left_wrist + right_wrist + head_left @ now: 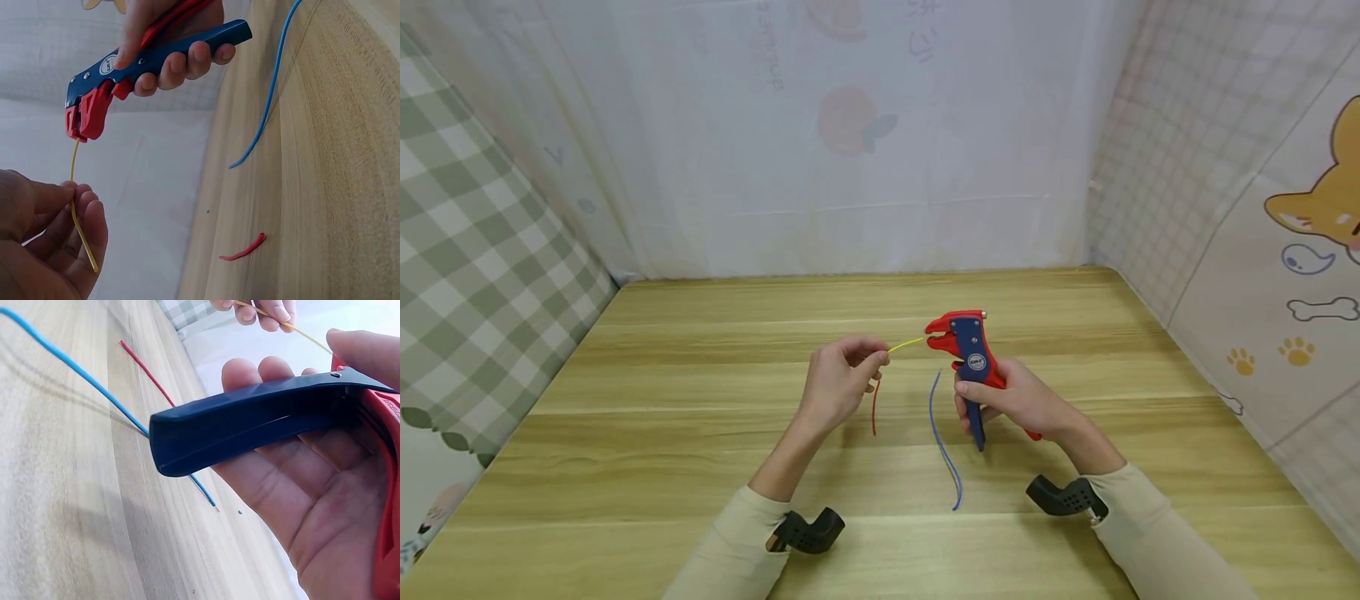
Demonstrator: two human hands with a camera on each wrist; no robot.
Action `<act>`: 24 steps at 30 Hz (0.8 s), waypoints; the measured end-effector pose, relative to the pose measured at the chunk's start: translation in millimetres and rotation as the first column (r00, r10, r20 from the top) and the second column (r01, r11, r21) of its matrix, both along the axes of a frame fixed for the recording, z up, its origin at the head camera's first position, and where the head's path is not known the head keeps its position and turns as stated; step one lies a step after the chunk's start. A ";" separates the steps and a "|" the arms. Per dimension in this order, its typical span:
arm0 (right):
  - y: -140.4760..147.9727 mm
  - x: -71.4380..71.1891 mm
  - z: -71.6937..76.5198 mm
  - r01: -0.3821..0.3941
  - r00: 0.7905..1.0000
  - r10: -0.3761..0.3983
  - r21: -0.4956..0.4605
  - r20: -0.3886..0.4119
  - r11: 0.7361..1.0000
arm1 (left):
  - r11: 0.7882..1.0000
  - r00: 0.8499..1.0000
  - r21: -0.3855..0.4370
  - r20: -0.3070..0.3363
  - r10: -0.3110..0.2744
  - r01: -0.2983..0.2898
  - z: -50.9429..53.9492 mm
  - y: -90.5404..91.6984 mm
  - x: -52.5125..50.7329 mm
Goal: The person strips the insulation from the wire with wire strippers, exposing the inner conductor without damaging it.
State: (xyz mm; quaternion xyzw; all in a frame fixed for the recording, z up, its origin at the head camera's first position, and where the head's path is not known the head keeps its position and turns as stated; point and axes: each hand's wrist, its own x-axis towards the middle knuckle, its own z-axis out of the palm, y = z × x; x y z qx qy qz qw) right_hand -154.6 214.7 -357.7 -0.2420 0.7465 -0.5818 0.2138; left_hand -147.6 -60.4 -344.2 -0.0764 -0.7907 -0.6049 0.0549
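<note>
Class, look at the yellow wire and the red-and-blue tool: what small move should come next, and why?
Probably the left hand should ease the yellow wire slightly farther into the red-and-blue tool: the wire's tip is only at the mouth, the jaws look parted in the head view, and the right hand holds the tool ready.

Red-and-blue tool (972,340), yellow wire (906,343), blue wire (275,81), red wire (149,374), green-and-white checked cloth (482,200)

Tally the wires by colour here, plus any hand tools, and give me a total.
Yellow wire: 1
Red wire: 1
Blue wire: 1
Red-and-blue wire stripper: 1
Total: 4
</note>
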 end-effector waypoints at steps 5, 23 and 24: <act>-0.5 0.5 -1.3 -0.013 1.000 0.013 -0.009 0.014 1.000 | 1.000 1.000 0.017 0.002 -0.009 0.009 0.7 1.8 1.4; -3.3 0.2 -4.1 -0.037 0.999 0.037 -0.017 0.018 0.999 | 0.999 0.998 -0.024 -0.046 -0.046 0.045 1.5 4.2 4.3; -3.4 0.3 -4.2 -0.039 0.999 0.039 -0.016 0.018 0.999 | 0.998 0.997 -0.028 -0.051 -0.049 0.048 1.6 4.5 4.3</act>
